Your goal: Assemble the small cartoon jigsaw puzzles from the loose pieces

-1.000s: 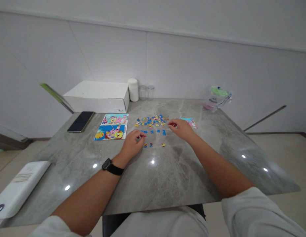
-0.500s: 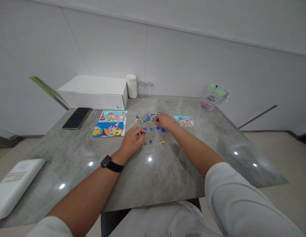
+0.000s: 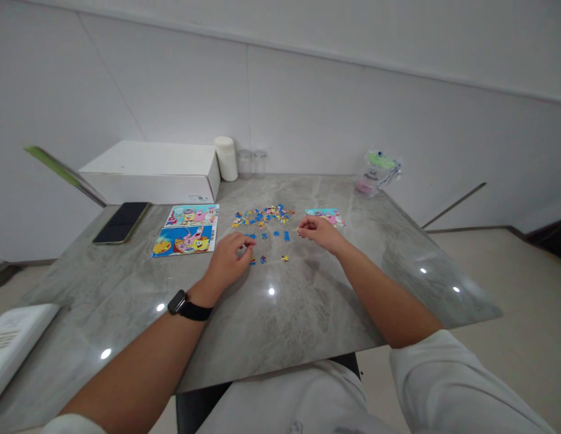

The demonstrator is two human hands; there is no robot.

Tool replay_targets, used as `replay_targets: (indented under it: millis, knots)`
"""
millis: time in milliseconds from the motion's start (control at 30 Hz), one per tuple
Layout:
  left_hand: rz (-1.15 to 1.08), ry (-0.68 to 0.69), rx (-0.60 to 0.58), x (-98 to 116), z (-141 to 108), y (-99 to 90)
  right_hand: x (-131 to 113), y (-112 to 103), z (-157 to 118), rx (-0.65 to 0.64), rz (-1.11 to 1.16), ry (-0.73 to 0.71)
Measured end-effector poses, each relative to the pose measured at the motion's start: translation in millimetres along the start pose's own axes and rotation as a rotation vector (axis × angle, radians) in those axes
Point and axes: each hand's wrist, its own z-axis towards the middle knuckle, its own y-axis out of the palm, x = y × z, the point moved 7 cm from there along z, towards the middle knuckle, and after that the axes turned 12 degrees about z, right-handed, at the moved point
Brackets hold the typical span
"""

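Grey tabletop [image 3: 307, 313], right hand [image 3: 323, 234] pinching puzzle piece [image 3: 298, 231] at fingertips, left hand [image 3: 227, 258] half-curled, hold unclear.

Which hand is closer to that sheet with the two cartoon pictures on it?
Left. The left hand is close beside the sheet's right edge; the right hand is farther off, beyond the loose puzzle pieces.

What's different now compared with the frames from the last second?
The right hand reached left into the pile of jigsaw pieces, then drew back rightward and toward the person; a small yellowish piece now shows at its fingertips, apparently pinched. The left hand stayed by the left end of the laid-out pieces; the two-picture sheet and smartphone lie where they were.
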Motion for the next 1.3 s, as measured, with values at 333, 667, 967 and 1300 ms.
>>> replay_targets:
  millis: [333,667,967,1300]
  knots:
    - [0.247,0.300,-0.152,61,3,17.1,21,5,-18,0.176,0.180,-0.093]
    - [0.197,0.302,-0.222,77,1,38.3,15,8,-22,0.127,0.134,-0.135]
    - [0.159,0.344,-0.320,73,-6,46.6,6,38,-37,-0.051,-0.233,-0.142]
    - [0.177,0.359,-0.382,77,-8,54.6,0,47,-44,-0.088,-0.394,-0.096]
